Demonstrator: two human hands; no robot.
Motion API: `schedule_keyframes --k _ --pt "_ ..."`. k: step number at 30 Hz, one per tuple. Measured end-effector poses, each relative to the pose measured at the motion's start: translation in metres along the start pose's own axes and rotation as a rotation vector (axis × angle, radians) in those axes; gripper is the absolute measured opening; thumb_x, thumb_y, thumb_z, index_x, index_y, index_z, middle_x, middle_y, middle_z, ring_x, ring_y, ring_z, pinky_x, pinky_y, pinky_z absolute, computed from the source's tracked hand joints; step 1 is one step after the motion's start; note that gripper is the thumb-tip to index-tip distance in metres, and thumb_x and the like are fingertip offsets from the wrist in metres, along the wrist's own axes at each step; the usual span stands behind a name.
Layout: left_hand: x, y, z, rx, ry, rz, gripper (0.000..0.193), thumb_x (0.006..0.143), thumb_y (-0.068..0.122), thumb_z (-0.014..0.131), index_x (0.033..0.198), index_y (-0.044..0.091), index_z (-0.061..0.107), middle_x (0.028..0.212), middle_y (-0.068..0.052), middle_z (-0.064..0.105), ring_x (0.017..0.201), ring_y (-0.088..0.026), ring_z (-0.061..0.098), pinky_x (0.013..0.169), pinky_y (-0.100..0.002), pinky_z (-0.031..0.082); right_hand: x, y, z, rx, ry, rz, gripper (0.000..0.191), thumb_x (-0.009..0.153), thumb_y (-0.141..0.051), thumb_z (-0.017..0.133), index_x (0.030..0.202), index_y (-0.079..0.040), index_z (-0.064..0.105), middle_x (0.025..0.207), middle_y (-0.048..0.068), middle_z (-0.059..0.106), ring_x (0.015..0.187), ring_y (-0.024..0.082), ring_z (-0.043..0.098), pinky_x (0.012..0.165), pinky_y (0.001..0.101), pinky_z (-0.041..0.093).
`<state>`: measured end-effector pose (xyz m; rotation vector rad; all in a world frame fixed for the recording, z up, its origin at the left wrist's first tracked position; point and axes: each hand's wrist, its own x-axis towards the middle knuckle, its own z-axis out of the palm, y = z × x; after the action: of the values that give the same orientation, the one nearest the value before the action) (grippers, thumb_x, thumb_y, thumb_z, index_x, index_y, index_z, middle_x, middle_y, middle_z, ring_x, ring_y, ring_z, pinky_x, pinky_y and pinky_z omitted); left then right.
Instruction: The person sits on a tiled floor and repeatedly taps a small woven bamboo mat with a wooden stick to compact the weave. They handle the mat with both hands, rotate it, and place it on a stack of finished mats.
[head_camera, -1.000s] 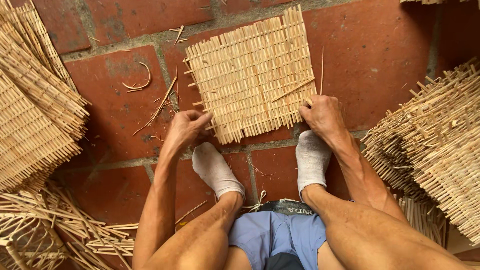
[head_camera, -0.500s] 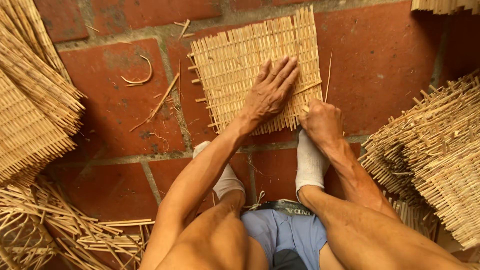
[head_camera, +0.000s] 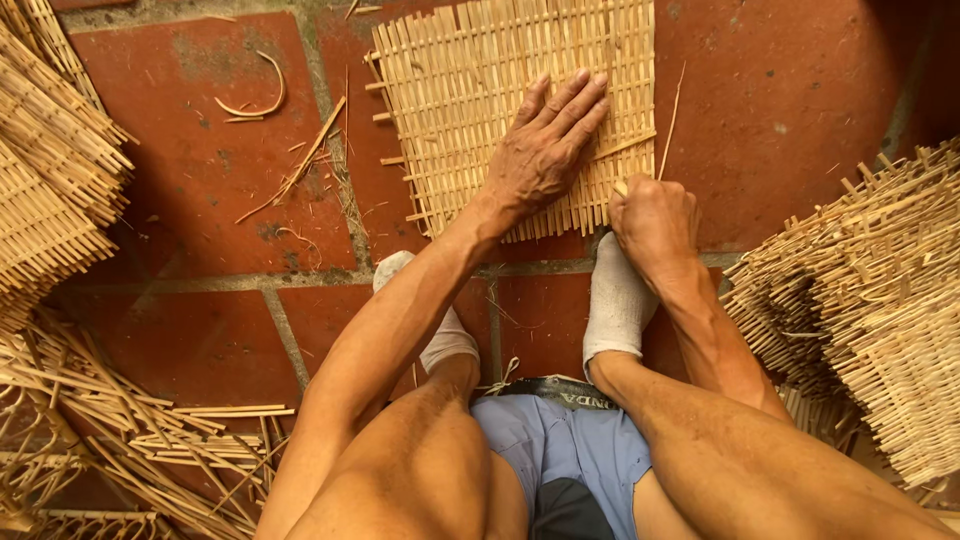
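A square woven bamboo mat (head_camera: 470, 90) lies flat on the red tile floor in front of my socked feet. My left hand (head_camera: 545, 150) rests palm down on the mat's near right part, fingers spread. At the mat's near right corner, my right hand (head_camera: 655, 220) is closed around a thin bamboo strip (head_camera: 625, 150) that runs across the mat's surface. The toes of my right sock (head_camera: 615, 300) sit just under that hand.
Stacks of woven bamboo mats stand at the left (head_camera: 50, 170) and the right (head_camera: 870, 300). Loose bamboo strips (head_camera: 140, 430) are piled at the lower left. Scraps and slivers (head_camera: 290, 170) lie on the tiles (head_camera: 800, 90) left of the mat.
My left hand moved from the mat's near left corner onto the mat's right part and lies flat there. The view has shifted closer to the mat. My right hand stayed at the near right corner.
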<state>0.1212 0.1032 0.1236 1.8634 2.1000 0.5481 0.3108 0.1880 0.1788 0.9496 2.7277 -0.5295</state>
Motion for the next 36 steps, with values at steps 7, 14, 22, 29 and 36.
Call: schedule_keyframes --k 7,14,22,29,36 --pt "0.002 -0.004 0.002 0.021 0.025 0.009 0.049 0.116 0.033 0.037 0.159 0.009 0.040 0.169 -0.006 0.029 0.157 -0.021 0.021 0.131 -0.047 0.005 -0.001 0.009 0.017 0.031 0.112 -0.007 0.019 0.100 0.002 0.064 0.081 -0.001 0.066 0.059 0.009 0.063 0.046 0.014 0.060 0.034 0.0264 0.048" --pt "0.002 -0.002 -0.002 0.026 0.075 0.033 0.051 0.118 0.035 0.038 0.160 0.007 0.041 0.169 -0.007 0.030 0.158 -0.023 0.021 0.130 -0.047 0.004 -0.004 0.021 0.007 0.378 0.173 -0.116 0.009 0.091 0.006 0.064 0.084 0.000 0.065 0.072 0.009 0.069 0.060 0.012 0.066 0.049 0.0240 0.056" --pt "0.004 -0.007 0.005 0.032 0.063 0.035 0.049 0.118 0.034 0.036 0.160 0.007 0.040 0.169 -0.009 0.031 0.158 -0.024 0.021 0.130 -0.047 0.004 -0.011 0.014 0.008 0.363 0.142 -0.045 0.016 0.102 -0.002 0.066 0.086 0.000 0.068 0.072 0.009 0.068 0.052 0.010 0.061 0.036 0.0224 0.047" --pt "0.004 -0.004 -0.001 0.054 0.060 0.035 0.051 0.118 0.036 0.033 0.161 0.008 0.040 0.169 -0.009 0.030 0.158 -0.024 0.021 0.131 -0.047 0.004 0.000 0.010 0.019 -0.033 0.087 -0.071 0.023 0.098 0.002 0.061 0.075 -0.002 0.061 0.056 0.004 0.054 0.042 0.011 0.052 0.028 0.0238 0.040" --pt "0.000 -0.010 0.000 -0.057 0.076 0.070 0.039 0.109 0.019 0.047 0.146 0.006 0.053 0.162 -0.014 0.040 0.154 -0.028 0.029 0.128 -0.048 0.008 -0.003 0.016 0.028 0.115 0.164 -0.070 0.021 0.092 0.007 0.060 0.074 -0.003 0.058 0.056 0.003 0.052 0.045 0.011 0.053 0.033 0.0236 0.043"
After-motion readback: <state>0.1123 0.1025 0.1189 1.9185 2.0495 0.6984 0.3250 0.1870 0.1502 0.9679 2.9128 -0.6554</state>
